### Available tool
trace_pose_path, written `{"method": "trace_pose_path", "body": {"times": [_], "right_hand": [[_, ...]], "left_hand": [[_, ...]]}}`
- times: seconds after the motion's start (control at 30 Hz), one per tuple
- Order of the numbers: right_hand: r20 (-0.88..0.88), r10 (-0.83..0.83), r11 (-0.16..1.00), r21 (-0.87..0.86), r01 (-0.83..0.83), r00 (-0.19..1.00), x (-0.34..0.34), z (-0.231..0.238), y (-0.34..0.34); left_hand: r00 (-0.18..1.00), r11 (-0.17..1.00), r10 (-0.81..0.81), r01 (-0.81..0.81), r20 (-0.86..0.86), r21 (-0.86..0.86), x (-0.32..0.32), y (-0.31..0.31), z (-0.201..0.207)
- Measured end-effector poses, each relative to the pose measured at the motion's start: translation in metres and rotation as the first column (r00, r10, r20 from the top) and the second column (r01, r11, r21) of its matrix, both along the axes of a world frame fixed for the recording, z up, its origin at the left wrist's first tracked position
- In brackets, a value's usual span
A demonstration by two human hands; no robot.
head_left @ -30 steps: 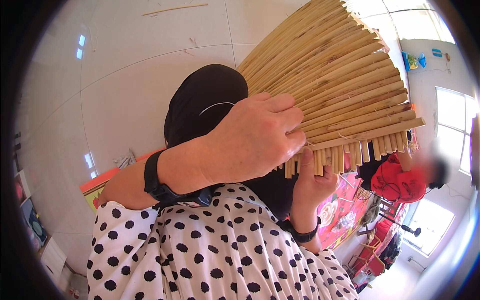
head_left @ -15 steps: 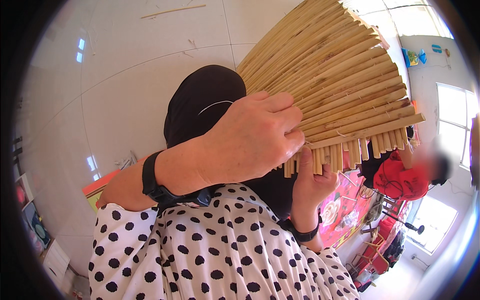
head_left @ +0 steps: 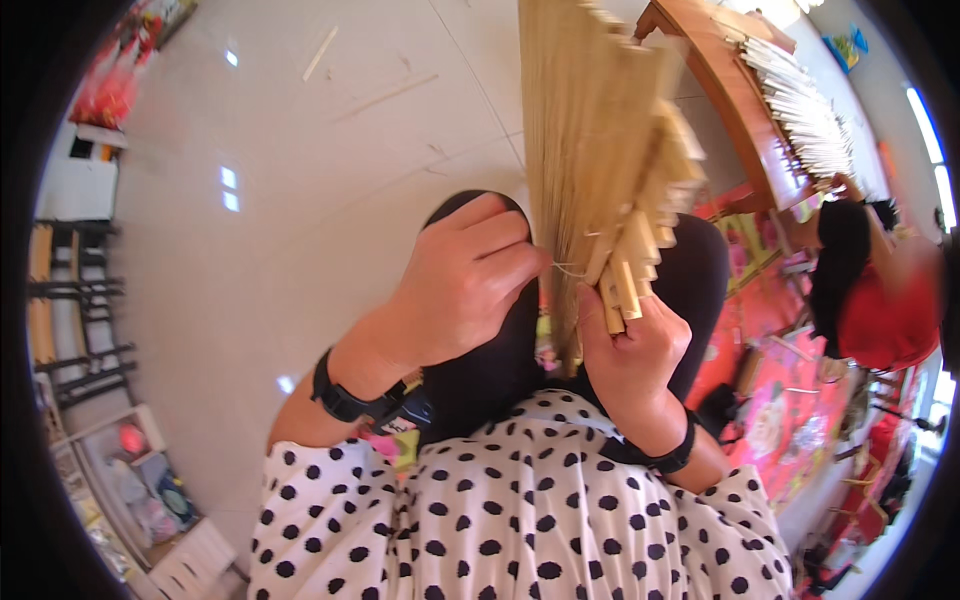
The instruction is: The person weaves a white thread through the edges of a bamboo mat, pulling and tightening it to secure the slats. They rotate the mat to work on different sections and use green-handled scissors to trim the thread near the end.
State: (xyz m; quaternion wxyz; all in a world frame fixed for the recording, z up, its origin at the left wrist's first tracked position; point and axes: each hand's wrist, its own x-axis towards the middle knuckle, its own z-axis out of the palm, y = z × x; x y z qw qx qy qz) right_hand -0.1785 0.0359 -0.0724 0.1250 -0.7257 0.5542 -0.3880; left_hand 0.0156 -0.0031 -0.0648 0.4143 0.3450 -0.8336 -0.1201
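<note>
A stiff mat of straw-coloured reed or bamboo sticks (head_left: 575,120), joined side by side, stands nearly edge-on above my lap; its right side is smeared by motion. The fingers of my right hand (head_left: 645,355) are closed on its near end, around several short stick ends (head_left: 625,290), thumb on the left. Just left of the mat, my left hand (head_left: 465,275) pinches a thin pale thread (head_left: 567,269) that runs across to the sticks. How the thread is fastened there is too small to tell. Both wrists wear black bands.
My dark-clad knees lie under the hands. At the right, a person in red (head_left: 885,315) reaches toward pale sticks (head_left: 805,110) on a brown wooden table (head_left: 715,90). A loose stick (head_left: 320,53) lies on the tiled floor. A black rack (head_left: 75,300) stands far left.
The mat has swung from lying spread out toward the right to standing nearly edge-on. My left hand has moved left off the mat's edge, with the thread stretched between. My right hand still grips the sticks.
</note>
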Motion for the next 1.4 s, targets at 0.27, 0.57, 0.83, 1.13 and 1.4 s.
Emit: {"method": "trace_pose_path", "body": {"times": [0.27, 0.57, 0.83, 1.13, 1.4], "right_hand": [[0.128, 0.232, 0.97, -0.1, -0.22, 0.964, 0.03, -0.01, -0.001], [0.385, 0.314, 0.941, -0.008, -0.337, 0.868, 0.02, -0.016, -0.012], [0.558, 0.344, 0.877, 0.096, -0.471, 0.755, 0.01, -0.014, -0.022], [0.655, 0.368, 0.825, 0.098, -0.557, 0.66, 0.006, -0.019, -0.025], [0.671, 0.359, 0.825, 0.096, -0.556, 0.649, 0.002, -0.019, -0.025]], "left_hand": [[0.973, 0.929, 0.227, -0.231, 0.048, 0.289, 0.039, 0.034, 0.001], [0.907, 0.913, 0.3, -0.363, 0.296, 0.186, 0.057, 0.043, 0.007], [0.883, 0.709, 0.461, -0.426, 0.088, 0.561, 0.074, 0.061, -0.009], [0.863, 0.763, 0.446, -0.505, 0.236, 0.403, 0.077, 0.063, -0.005], [0.821, 0.808, 0.454, -0.543, 0.346, 0.23, 0.073, 0.058, -0.005]]}}
